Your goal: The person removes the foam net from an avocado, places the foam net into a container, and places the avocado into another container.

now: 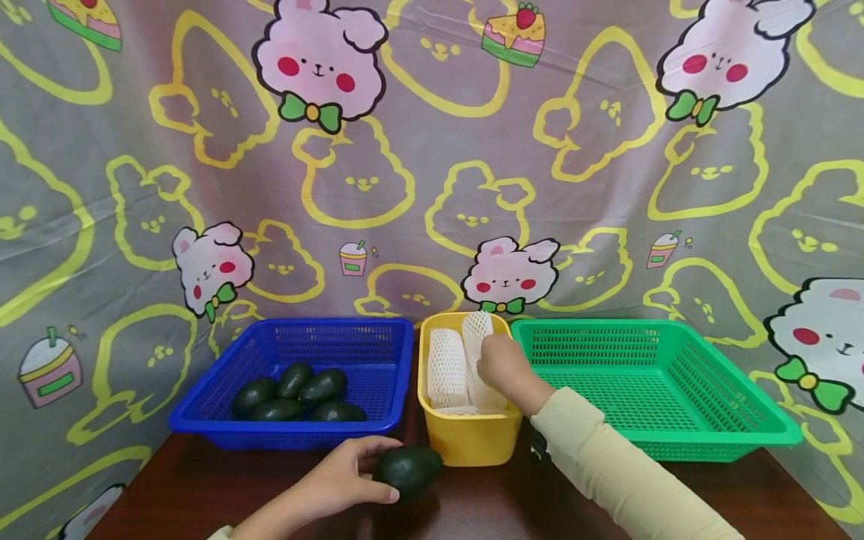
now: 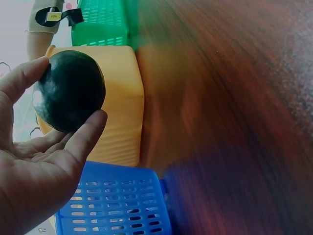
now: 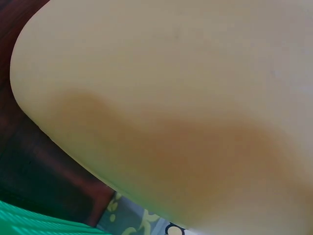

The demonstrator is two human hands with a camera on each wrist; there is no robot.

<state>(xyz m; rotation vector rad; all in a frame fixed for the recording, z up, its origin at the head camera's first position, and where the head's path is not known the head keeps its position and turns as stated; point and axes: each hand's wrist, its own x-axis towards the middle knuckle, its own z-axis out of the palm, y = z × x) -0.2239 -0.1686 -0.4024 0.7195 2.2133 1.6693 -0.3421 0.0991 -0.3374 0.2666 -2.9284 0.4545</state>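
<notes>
My left hand [image 1: 340, 476] holds a dark green avocado [image 1: 408, 471] above the table, in front of the containers. In the left wrist view, thumb and fingers wrap the sides of this avocado [image 2: 71, 90]. My right hand [image 1: 505, 367] reaches into the yellow bin [image 1: 470, 441] and grips a white foam net sleeve [image 1: 478, 352] at its right side; the fingertips are hidden behind the hand. Another foam net sleeve [image 1: 447, 367] stands beside it. The yellow bin's wall [image 3: 171, 73] fills most of the right wrist view, where no hand shows.
At the left, a blue basket [image 1: 290, 430] holds several avocados [image 1: 324, 386]. A green basket [image 1: 675, 442] stands at the right, beside the bin. All three containers sit on a dark brown wooden table [image 1: 472, 517], backed by a patterned curtain [image 1: 418, 150].
</notes>
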